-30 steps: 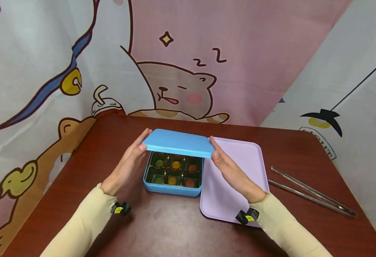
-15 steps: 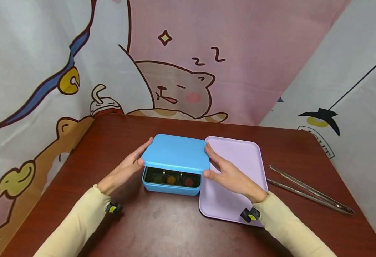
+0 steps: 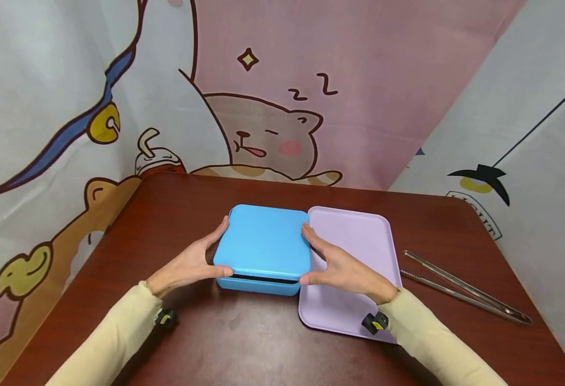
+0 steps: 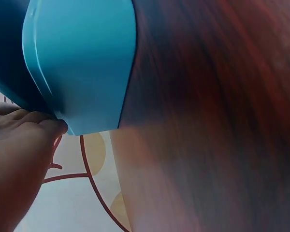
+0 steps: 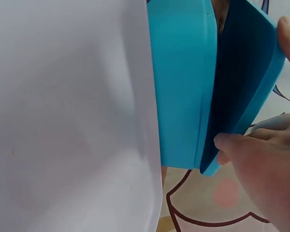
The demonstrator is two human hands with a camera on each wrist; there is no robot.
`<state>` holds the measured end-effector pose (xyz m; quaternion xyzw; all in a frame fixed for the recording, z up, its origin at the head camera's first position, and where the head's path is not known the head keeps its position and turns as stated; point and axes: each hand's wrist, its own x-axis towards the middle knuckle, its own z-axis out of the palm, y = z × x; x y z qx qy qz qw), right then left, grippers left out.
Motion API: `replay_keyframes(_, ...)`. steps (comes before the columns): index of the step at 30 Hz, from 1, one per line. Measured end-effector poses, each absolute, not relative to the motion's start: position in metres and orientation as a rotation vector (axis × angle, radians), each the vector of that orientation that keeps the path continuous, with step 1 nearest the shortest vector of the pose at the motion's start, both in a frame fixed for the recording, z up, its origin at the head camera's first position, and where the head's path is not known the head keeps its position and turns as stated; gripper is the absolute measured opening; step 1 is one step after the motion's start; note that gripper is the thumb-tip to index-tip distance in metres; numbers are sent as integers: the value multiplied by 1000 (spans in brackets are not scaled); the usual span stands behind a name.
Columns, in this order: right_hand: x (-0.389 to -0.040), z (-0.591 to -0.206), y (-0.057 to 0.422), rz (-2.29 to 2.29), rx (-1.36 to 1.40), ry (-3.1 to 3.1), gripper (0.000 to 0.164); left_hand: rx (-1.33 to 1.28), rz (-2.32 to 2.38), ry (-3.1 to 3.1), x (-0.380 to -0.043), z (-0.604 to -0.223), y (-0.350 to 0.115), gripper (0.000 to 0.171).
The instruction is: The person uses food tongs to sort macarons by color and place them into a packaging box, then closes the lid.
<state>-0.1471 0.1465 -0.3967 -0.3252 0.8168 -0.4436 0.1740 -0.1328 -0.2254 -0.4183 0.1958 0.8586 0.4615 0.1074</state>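
Observation:
A blue lid lies over the blue box, its near edge a little raised so a dark slit shows at the front. My left hand holds the lid's left side, thumb at the near corner and fingers toward the far one. On the opposite side my right hand grips it in the same way. In the right wrist view the lid tilts away from the box wall, closest at the far end. The box's inside is hidden.
To the right of the box a pale purple tray lies close alongside. Metal tongs lie spread apart farther right on the dark wooden table. A printed cartoon curtain hangs behind the table.
Both hands have brought the lid down and toward me over the box. Its near edge has dropped, covering the compartments with round coloured pieces that showed before.

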Motion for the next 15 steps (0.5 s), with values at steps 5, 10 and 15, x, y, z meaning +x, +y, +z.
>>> replay_keyframes(5, -151, -401, 141, -1180, -961, 2374, 113, 590, 1268, 2582, -136, -419, -223, 121)
replay_keyframes(10, -155, -403, 136, -1110, -982, 2401, 116, 591, 1226, 2598, -135, -422, -224, 125)
replay_keyframes(15, -155, -406, 135, -1080, -961, 2389, 118, 569, 1193, 2606, -132, -426, -223, 130)
